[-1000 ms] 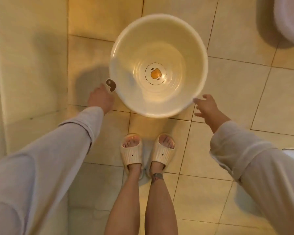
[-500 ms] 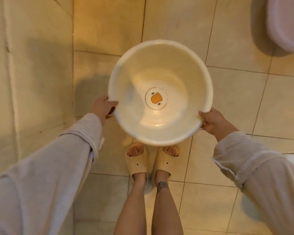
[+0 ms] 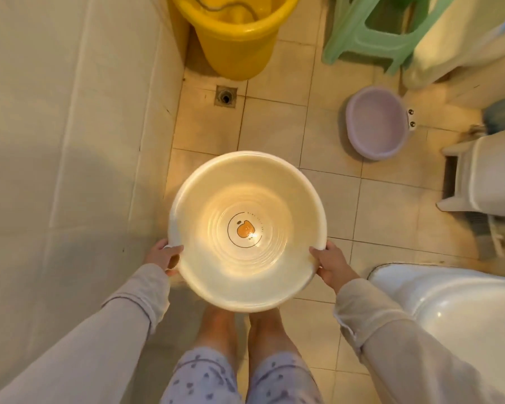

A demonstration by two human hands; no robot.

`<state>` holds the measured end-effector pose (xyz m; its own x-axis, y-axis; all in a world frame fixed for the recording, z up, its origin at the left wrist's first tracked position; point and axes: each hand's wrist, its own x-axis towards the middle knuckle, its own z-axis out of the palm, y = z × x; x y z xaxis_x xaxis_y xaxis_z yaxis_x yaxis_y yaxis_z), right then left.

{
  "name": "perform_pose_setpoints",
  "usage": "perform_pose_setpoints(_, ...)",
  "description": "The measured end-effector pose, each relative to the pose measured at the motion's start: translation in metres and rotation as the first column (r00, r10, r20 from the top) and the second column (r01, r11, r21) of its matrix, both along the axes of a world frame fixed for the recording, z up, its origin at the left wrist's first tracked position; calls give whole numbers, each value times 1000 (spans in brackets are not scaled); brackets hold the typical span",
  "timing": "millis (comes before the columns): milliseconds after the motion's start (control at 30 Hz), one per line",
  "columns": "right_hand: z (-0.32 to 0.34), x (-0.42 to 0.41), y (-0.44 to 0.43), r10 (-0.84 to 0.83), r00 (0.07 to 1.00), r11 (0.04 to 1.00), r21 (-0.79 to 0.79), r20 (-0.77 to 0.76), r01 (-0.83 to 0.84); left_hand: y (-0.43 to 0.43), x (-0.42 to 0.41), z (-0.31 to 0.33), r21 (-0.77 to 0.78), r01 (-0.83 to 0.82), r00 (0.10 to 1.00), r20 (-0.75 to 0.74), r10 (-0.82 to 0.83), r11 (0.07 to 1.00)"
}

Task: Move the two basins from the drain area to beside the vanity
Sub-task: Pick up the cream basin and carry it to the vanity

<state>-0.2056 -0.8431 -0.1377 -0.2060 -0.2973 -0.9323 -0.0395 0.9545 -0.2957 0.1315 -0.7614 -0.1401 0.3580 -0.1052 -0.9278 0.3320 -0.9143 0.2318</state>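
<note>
A large cream basin [image 3: 216, 263] with an orange duck print at its bottom hangs in the air above my feet. My left hand [image 3: 165, 256] grips its left rim and my right hand [image 3: 331, 265] grips its right rim. A smaller purple basin [image 3: 375, 122] rests on the tiled floor farther off to the right, near the toilet base. The floor drain [image 3: 225, 96] lies ahead, by the left wall. The white vanity sink [image 3: 461, 310] shows at the lower right.
A yellow bucket [image 3: 233, 33] stands beyond the drain against the tiled wall [image 3: 70, 141]. A green plastic stool [image 3: 376, 33] is at the top right. A white toilet [image 3: 484, 182] sits at the right edge. My legs are under the cream basin.
Both hands closed on the cream basin's rim and lifted it off the floor toward me. The view has risen, showing the drain, bucket, stool and purple basin.
</note>
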Motion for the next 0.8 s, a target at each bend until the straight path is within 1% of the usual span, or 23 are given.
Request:
perform_pose_setpoints(133, 64, -12, 23, -52, 998, 997, -61, 40, 54, 27, -10, 65, -21, -51, 998, 30, 52, 998)
perform_pose_setpoints(267, 104, -29, 44, -85, 991, 986, -133, 106, 99, 43, -19, 110, -95, -8, 1000, 19, 10, 995)
perform_pose_setpoints(333, 118, -37, 53, -111, 984, 977, -166, 137, 134, 42, -22, 123, -125, 28, 1000, 9, -27, 992)
perform_pose_setpoints(500, 129, -56, 68, -189, 967, 952, -209, 172, 223, 22, -36, 140, -202, -5, 997, -71, -10, 979)
perform_pose_setpoints(667, 140, -67, 89, -333, 925, 897, -242, 182, 370, -8, -47, 144, -217, 155, 980, -89, -178, 964)
perform_pose_setpoints(800, 145, -73, 123, -493, 853, 818, -242, 172, 522, -38, -58, 143, -199, 322, 933, -98, -346, 926)
